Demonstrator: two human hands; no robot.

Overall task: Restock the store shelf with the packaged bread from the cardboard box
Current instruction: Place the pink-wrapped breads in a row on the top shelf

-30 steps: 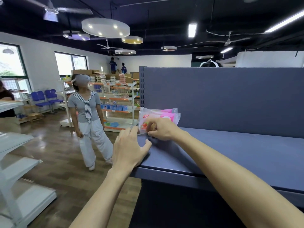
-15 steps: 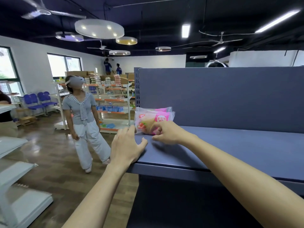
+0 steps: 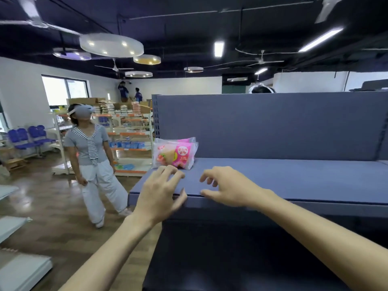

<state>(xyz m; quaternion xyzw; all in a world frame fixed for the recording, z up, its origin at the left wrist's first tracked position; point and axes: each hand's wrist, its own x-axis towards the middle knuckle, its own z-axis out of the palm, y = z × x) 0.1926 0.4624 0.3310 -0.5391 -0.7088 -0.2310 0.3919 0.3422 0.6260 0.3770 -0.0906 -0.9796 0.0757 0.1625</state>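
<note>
Now both hands hold nothing and are a little apart from each other over the front part of the blue shelf [image 3: 294, 177]. The left hand [image 3: 160, 191] is at the left front corner, its fingers loosely bent and reaching over the front edge, the thumb near the lip of the board. The right hand [image 3: 228, 186] is beside it, to the right, also with relaxed, half-curled fingers and nothing between them; whether its fingertips touch the board I cannot tell. The packaged bread [image 3: 174, 153], two pink and white packs standing one behind the other, is at the far left end of the shelf, close to the back panel [image 3: 273, 124] and near the left edge. The packs are just beyond the fingertips of the left hand, not touched by either hand. To the right of the packs the shelf surface is bare along its whole length. Left of the shelf is a wooden floor [image 3: 52, 202] where another person [image 3: 92, 160] with a headset stands in the aisle, well apart from the corner.
</note>
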